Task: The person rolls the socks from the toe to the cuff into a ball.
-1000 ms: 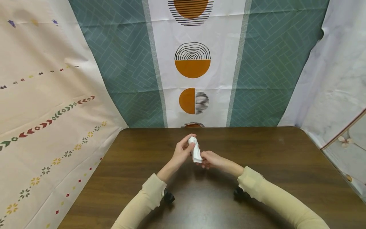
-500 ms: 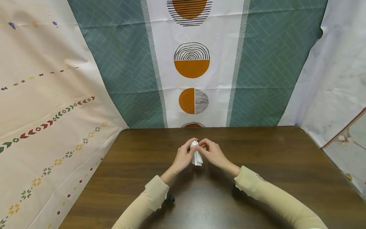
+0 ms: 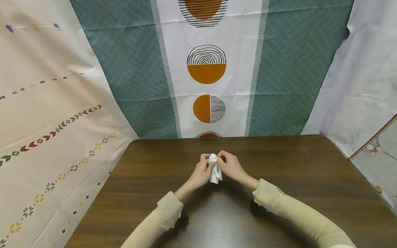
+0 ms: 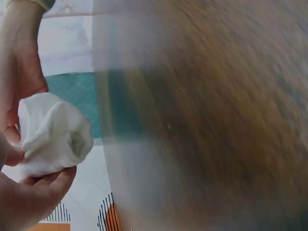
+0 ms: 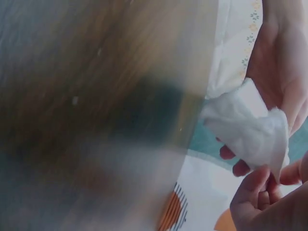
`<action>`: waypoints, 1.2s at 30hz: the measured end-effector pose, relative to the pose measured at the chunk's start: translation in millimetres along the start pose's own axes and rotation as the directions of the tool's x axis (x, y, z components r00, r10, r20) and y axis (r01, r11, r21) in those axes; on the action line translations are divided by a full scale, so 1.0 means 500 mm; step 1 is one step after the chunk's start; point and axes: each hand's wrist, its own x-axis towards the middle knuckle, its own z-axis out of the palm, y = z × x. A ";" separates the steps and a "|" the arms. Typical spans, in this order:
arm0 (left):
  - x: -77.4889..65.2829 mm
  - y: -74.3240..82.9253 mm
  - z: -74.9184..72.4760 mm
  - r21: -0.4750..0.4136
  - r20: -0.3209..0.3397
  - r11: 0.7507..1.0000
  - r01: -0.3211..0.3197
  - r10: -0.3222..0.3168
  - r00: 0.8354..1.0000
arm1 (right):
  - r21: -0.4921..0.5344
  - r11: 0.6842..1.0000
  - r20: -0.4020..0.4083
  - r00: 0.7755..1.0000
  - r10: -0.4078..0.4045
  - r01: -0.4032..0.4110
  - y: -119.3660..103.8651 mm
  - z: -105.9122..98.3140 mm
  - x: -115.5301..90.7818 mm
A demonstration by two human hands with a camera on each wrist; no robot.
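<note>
A white cloth (image 3: pixel 216 174), folded into a narrow bundle, is held up over the dark wooden table between both hands. My left hand (image 3: pixel 200 173) grips it from the left, thumb on the near side and fingers behind. From the right, my right hand (image 3: pixel 231 167) pinches its upper edge between thumb and fingers. In the left wrist view the end of the cloth (image 4: pixel 55 137) shows rolled layers with a small hollow. The right wrist view shows the right hand's fingertips (image 5: pixel 260 180) on a corner of the cloth (image 5: pixel 252 130), left fingers curled beneath.
The brown wooden table (image 3: pixel 149 165) spreads beneath the hands. A patterned curtain (image 3: pixel 214 75) hangs behind its far edge, with a cream printed cloth (image 3: pixel 56 144) on the left and a white marbled sheet (image 3: pixel 366 89) on the right. Dark wrist cameras sit under both sleeves.
The right hand moved from the bundle's lower end up to its top edge and now pinches there. The left hand kept its grip; the bundle came slightly nearer and its lower end loosened.
</note>
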 end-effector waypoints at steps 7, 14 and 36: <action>-0.004 0.004 0.000 0.009 0.020 0.999 0.042 -0.042 0.999 | 0.005 0.999 0.019 0.999 0.046 -0.046 -0.001 0.006 -0.009; -0.007 -0.011 0.002 -0.222 0.064 0.968 0.114 -0.102 0.993 | -0.064 0.986 -0.002 0.988 -0.153 0.153 0.016 0.005 0.000; 0.008 0.018 -0.017 -0.698 0.132 0.674 0.242 -0.210 0.969 | 0.620 0.751 0.343 0.939 0.000 -0.226 0.041 -0.033 0.008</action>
